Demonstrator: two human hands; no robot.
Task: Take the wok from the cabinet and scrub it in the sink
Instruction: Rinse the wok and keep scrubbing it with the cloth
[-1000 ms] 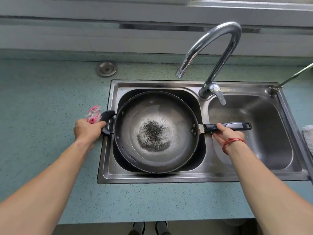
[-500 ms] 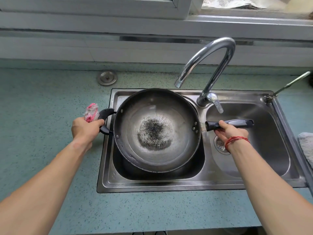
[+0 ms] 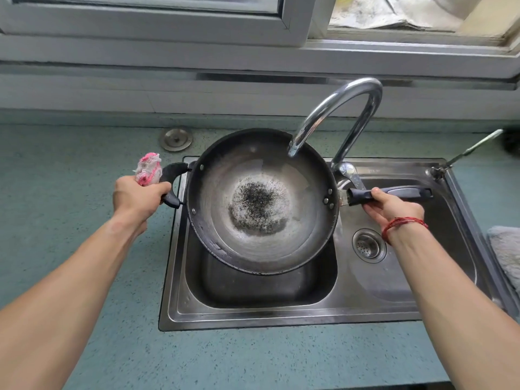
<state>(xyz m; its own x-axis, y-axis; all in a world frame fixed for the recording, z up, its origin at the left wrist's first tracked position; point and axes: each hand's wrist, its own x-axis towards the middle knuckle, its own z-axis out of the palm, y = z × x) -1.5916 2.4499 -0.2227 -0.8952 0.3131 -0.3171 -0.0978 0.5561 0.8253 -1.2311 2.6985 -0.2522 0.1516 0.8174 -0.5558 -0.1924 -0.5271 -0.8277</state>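
Hands (image 3: 138, 197) (image 3: 392, 205) grip round, speckled steel wok's (image 3: 261, 201) black handles over sink (image 3: 281, 313).

Wok (image 3: 260, 202) blocks most of left basin under faucet (image 3: 342, 114); spout tip just above wok's far rim. Gap open at basin's near end below wok. Right of faucet, basin around drain (image 3: 368, 244) free.

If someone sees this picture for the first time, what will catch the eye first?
Probably the dark wok, held over the left basin of the sink by both hands, with a black burnt patch in its middle. Next, the shiny tap curving over its far rim, and the pink cloth in the left hand.
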